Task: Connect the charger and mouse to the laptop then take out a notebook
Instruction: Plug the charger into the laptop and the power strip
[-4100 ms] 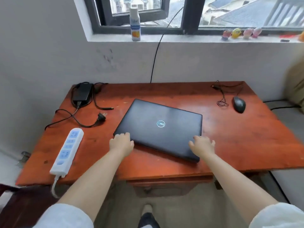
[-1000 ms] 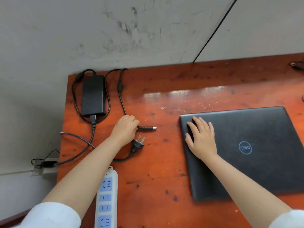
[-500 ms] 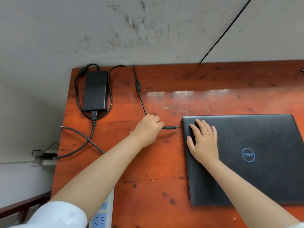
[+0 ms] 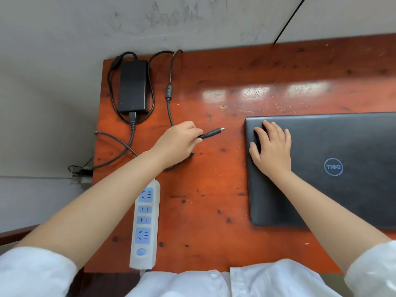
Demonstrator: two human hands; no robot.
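A closed black laptop [image 4: 342, 189] lies on the right of the red wooden desk [image 4: 214, 189]. My right hand [image 4: 272, 151] rests flat on its near-left corner, fingers spread. My left hand [image 4: 177, 144] pinches the charger's barrel plug [image 4: 214, 132], which sticks out to the right, a short gap from the laptop's left edge. The black charger brick [image 4: 133, 86] sits at the desk's back left with its cable [image 4: 169, 97] looping down to my left hand. The mouse and the notebook are out of view.
A white and blue power strip [image 4: 145, 224] lies along the desk's front left, under my left forearm. The charger's mains cable [image 4: 120, 144] trails off the left edge. A grey wall runs right behind the desk, with a thin black wire [image 4: 287, 22] down it.
My left hand picked the barrel plug up off the desk and carried it right toward the laptop's side. My right hand stayed on the lid. The view shifted, showing the power strip again.
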